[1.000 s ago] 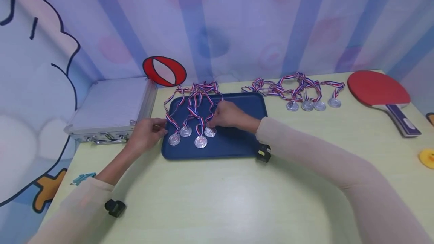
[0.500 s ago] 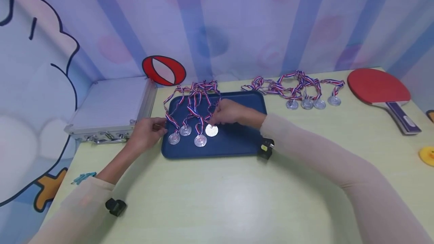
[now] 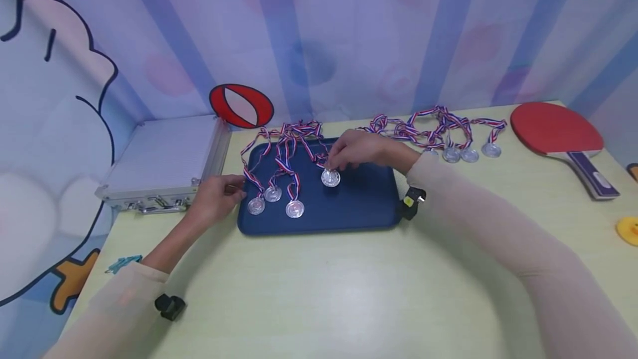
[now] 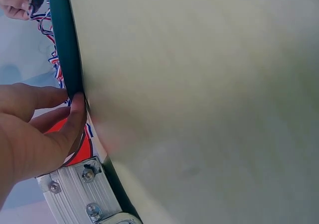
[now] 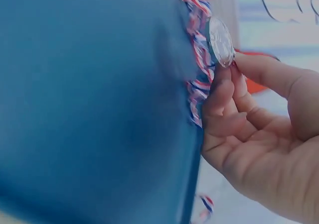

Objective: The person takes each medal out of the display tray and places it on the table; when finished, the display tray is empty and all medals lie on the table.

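Between thumb and fingers, my right hand (image 3: 355,148) pinches a silver medal (image 3: 330,178) at its top edge, above the blue tray (image 3: 359,204). In the right wrist view that medal (image 5: 221,42) is held tilted, its striped ribbon (image 5: 199,55) trailing beside it. My left hand (image 3: 217,199) grips the tray's left rim; the left wrist view shows thumb and fingers on either side of the tray edge (image 4: 67,50). On the tray's left part lie three more medals, one being the front medal (image 3: 294,209), with red, white and blue ribbons (image 3: 286,148) running over the back rim.
An aluminium case (image 3: 159,154) stands left of the tray. At the back right lie several more medals (image 3: 451,154) with tangled ribbons. Further right are a red table tennis bat (image 3: 555,126) and a yellow duck (image 3: 629,230). Teal clips or cords (image 3: 123,263) lie near the left sleeve.
My right hand has moved right and back with the medal, away from the other three, drawing its ribbon along. The left hand has stayed at the tray's rim.
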A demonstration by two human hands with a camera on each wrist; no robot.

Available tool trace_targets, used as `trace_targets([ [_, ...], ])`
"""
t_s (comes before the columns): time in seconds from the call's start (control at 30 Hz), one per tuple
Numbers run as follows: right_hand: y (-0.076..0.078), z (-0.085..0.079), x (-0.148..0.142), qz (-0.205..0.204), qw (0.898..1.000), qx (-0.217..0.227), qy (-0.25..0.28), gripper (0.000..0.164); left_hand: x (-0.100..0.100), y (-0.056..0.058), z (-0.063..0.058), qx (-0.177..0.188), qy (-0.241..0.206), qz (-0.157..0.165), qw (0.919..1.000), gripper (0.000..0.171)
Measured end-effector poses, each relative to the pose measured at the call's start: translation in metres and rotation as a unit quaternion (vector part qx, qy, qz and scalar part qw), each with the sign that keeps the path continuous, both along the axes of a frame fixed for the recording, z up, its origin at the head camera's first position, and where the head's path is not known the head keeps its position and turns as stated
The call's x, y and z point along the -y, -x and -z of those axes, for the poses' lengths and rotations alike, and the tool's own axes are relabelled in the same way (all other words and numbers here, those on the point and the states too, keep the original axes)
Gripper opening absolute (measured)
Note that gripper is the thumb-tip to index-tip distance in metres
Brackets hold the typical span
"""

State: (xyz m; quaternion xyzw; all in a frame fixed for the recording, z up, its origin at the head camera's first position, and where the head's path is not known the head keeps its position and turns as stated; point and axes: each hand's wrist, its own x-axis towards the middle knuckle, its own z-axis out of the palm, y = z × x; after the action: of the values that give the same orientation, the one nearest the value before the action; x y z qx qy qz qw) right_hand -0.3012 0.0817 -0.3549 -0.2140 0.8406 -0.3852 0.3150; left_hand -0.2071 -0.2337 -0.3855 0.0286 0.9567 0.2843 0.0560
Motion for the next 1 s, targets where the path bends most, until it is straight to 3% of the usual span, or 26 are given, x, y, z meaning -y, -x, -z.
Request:
trace_targets([
  [0.23,0.019,-0.014,-0.027,0.016,1.0,0.004,0.02,0.019,0.002,0.001,0.0,-0.006,-0.002,-0.003,1.0,0.039],
  [0.63,0.048,-0.035,-0.084,0.106,0.991,-0.033,0.072,0.028,0.003,0.0,0.001,0.002,-0.006,-0.005,1.0,0.039],
  [1.0,0.05,-0.053,-0.127,0.168,0.982,-0.069,0.045,0.044,0.005,-0.001,-0.001,-0.001,-0.004,0.0,1.0,0.038],
])
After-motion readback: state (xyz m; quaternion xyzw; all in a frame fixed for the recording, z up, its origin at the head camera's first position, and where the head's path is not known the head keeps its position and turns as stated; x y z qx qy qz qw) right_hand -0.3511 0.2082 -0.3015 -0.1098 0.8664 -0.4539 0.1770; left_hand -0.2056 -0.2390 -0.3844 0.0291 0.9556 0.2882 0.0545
